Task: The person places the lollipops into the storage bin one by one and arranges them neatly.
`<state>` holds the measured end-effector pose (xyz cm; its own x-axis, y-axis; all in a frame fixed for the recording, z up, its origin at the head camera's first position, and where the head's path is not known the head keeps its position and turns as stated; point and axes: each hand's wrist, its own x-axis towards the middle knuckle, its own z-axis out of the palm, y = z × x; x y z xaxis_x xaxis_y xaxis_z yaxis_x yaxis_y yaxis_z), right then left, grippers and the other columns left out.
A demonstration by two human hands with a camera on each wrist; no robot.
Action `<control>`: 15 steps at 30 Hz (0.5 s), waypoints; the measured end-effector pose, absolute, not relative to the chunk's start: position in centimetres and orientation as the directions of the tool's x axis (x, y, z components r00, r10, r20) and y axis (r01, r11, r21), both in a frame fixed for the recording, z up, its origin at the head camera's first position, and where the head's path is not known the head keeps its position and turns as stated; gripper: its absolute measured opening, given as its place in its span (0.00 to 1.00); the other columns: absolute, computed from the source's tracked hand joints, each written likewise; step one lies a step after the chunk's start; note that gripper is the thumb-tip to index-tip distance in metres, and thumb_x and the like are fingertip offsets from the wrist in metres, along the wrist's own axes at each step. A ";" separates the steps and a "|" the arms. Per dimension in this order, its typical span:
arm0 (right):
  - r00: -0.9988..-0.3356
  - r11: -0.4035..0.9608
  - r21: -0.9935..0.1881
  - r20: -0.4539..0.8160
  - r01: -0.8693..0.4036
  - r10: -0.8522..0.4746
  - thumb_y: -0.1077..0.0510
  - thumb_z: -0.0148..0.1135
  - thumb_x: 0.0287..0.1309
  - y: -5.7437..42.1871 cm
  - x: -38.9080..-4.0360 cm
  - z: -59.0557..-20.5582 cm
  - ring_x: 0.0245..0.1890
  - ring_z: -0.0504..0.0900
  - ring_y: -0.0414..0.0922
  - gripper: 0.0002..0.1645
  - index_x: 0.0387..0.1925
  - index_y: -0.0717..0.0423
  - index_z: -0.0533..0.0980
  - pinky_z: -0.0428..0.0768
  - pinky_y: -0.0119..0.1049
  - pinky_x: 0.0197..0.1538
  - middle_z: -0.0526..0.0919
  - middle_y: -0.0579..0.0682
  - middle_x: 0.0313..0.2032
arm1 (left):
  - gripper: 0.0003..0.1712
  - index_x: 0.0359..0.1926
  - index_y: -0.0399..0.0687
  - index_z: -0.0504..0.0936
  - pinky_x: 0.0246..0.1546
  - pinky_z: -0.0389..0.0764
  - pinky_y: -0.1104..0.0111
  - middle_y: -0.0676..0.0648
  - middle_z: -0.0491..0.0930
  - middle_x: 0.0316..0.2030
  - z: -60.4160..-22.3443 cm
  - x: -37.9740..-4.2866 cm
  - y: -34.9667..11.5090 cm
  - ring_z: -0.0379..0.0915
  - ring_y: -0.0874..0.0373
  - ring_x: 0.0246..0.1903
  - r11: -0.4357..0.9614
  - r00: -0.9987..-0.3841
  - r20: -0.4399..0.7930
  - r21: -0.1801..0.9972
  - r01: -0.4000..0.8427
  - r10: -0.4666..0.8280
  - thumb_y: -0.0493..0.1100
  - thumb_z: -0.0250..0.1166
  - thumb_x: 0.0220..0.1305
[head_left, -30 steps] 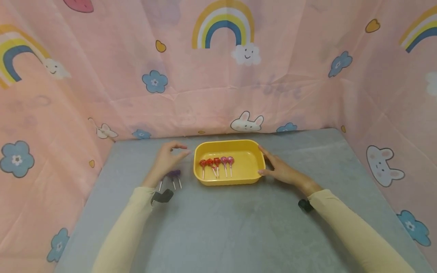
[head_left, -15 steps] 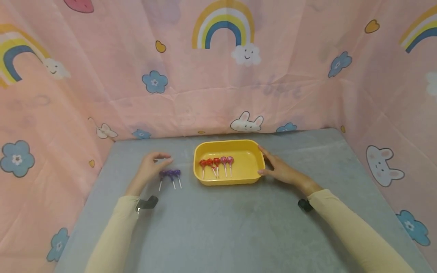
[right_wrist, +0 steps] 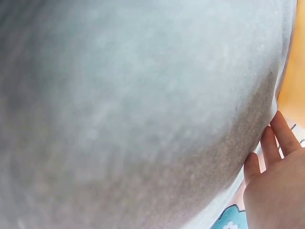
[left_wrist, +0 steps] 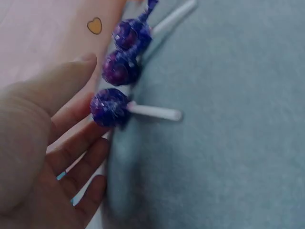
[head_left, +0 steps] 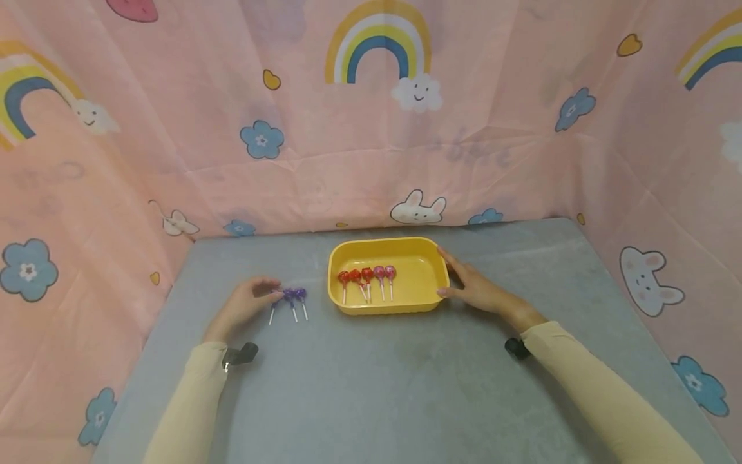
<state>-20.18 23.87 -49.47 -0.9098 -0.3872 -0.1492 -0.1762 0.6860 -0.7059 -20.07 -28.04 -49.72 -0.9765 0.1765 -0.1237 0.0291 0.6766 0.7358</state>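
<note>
Lying just right of the left hand's (head_left: 242, 304) fingers (left_wrist: 78, 162), which are standing parted from the thumb (whether touching, I cannot tell), the nearest purple lollipop (left_wrist: 108, 109) is resting on the counter (head_left: 371, 386), its stick (left_wrist: 155, 112) pointing nearward. The right hand (head_left: 482, 291), well apart, is resting spread fingers against the yellow tray (head_left: 387, 310).

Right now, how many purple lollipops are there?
3, in a row left of the yellow box: first lollipop beside the left hand, second lollipop in the middle, third lollipop nearest it.
</note>
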 end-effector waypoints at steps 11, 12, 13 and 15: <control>-0.908 0.693 -0.695 -0.145 -0.189 -0.393 0.38 0.63 0.62 23.8 -20.1 -49.4 0.76 0.50 0.62 0.59 0.77 0.27 0.32 0.49 0.71 0.73 0.51 0.56 0.78 | 0.24 0.56 0.51 0.81 0.72 0.58 0.44 0.43 0.78 0.58 -51.3 -19.9 -28.9 0.67 0.43 0.65 0.640 -0.972 -0.028 0.757 0.132 0.235 0.54 0.69 0.62; -0.908 0.695 -0.694 -0.146 -0.188 -0.392 0.38 0.63 0.62 23.8 -20.1 -49.4 0.76 0.50 0.62 0.59 0.77 0.27 0.32 0.49 0.72 0.73 0.51 0.56 0.78 | 0.24 0.56 0.51 0.81 0.72 0.58 0.44 0.43 0.79 0.58 -51.4 -19.9 -28.9 0.67 0.43 0.65 0.638 -0.973 -0.021 0.758 0.135 0.231 0.54 0.69 0.62; -0.909 0.695 -0.695 -0.147 -0.185 -0.390 0.38 0.63 0.62 23.8 -20.1 -49.5 0.77 0.50 0.61 0.59 0.77 0.27 0.32 0.49 0.72 0.73 0.51 0.55 0.78 | 0.24 0.56 0.51 0.81 0.71 0.58 0.44 0.43 0.79 0.58 -51.5 -20.0 -28.9 0.67 0.43 0.65 0.636 -0.973 -0.015 0.759 0.138 0.229 0.54 0.69 0.62; -0.910 0.692 -0.699 -0.147 -0.182 -0.388 0.38 0.64 0.61 23.8 -20.1 -49.5 0.77 0.50 0.61 0.59 0.77 0.27 0.32 0.48 0.72 0.73 0.51 0.55 0.78 | 0.24 0.56 0.50 0.81 0.72 0.58 0.44 0.43 0.79 0.58 -51.6 -20.0 -28.9 0.67 0.43 0.65 0.633 -0.974 -0.011 0.761 0.139 0.227 0.54 0.69 0.62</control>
<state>-20.10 23.82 -49.51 -0.9099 -0.3880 -0.1468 -0.1823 0.6919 -0.6986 -19.99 -28.94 -51.59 -0.9738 0.2272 -0.0108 0.1394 0.6335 0.7611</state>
